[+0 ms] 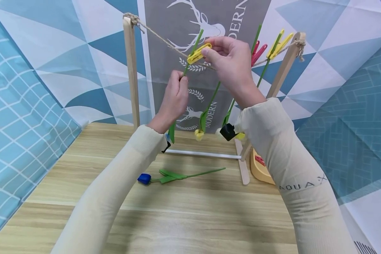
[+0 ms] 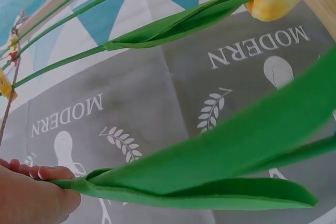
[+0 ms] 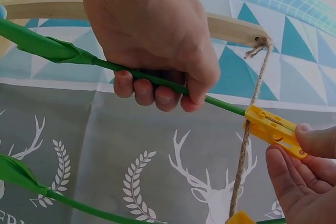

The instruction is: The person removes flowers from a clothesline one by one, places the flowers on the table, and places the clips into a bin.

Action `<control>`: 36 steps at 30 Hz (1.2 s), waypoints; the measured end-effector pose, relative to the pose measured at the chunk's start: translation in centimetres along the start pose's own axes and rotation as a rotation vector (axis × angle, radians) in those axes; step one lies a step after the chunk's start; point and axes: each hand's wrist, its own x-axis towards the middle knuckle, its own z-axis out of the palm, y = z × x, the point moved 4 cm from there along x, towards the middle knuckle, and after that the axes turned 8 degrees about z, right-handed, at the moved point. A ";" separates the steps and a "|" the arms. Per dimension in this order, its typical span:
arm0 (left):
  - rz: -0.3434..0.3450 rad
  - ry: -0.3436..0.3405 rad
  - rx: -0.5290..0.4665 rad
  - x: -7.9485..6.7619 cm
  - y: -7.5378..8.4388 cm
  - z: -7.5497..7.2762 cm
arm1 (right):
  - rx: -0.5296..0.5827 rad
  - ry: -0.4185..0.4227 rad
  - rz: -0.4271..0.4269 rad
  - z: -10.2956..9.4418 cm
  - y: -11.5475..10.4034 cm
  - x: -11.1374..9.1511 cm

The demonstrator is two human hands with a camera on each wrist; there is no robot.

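My left hand (image 1: pixel 175 94) grips the green stem (image 1: pixel 195 43) of an artificial tulip, head down and leaves (image 2: pixel 210 145) below the fist. Its light-blue bloom is mostly hidden behind my left sleeve in the head view. Higher up, the thumb and fingers of my right hand (image 1: pixel 231 67) pinch the tail end of a yellow clothespin (image 3: pixel 275 131). The clothespin's front end sits over both the stem and the twine (image 3: pixel 241 166). Beside it a yellow tulip (image 1: pixel 199 134) hangs upside down, its stem passing behind my right hand.
The twine runs between two wooden posts (image 1: pixel 131 70). Red (image 1: pixel 258 54) and yellow clothespins (image 1: pixel 277 46) hold further stems near the right post. On the table (image 1: pixel 190 218) lies a dark-blue tulip (image 1: pixel 144 179). A yellow-orange container (image 1: pixel 260 173) with red clothespins stands at right, partly behind my sleeve.
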 end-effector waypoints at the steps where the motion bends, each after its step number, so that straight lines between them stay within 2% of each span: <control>1: 0.006 0.000 0.004 -0.1 0.0 -0.1 | 0.011 0.005 -0.001 -0.1 0.0 0.0; 7: 0.041 0.001 0.020 -0.4 0.0 -0.9 | 0.093 0.035 -0.010 -0.5 -0.3 -0.2; 12: 0.055 0.003 0.033 -0.7 -0.3 -1.6 | 0.162 0.057 -0.055 -0.7 -0.8 -0.6; 14: 0.057 0.007 0.039 -1.1 0.7 -1.9 | 0.187 0.060 -0.078 -0.7 -1.0 -0.8; 17: 0.058 0.015 0.041 -1.3 0.7 -2.2 | 0.239 0.059 -0.098 -0.8 -1.1 -0.8; 19: 0.053 0.019 0.048 -1.4 0.6 -2.3 | 0.281 0.060 -0.105 -0.8 -1.1 -0.7; 21: 0.062 0.018 0.055 -1.3 -0.5 -2.3 | 0.311 0.064 -0.115 -1.0 -1.2 -0.6; 24: 0.069 0.010 0.070 -1.5 -0.6 -2.4 | 0.334 0.075 -0.112 -1.3 -1.4 -0.7; 29: 0.079 -0.047 0.118 -1.9 -0.3 -2.2 | 0.358 0.080 -0.104 -2.3 -1.5 -1.1; 36: 0.156 -0.175 0.219 -2.9 0.7 -1.3 | 0.427 0.091 -0.074 -3.8 -0.6 -1.7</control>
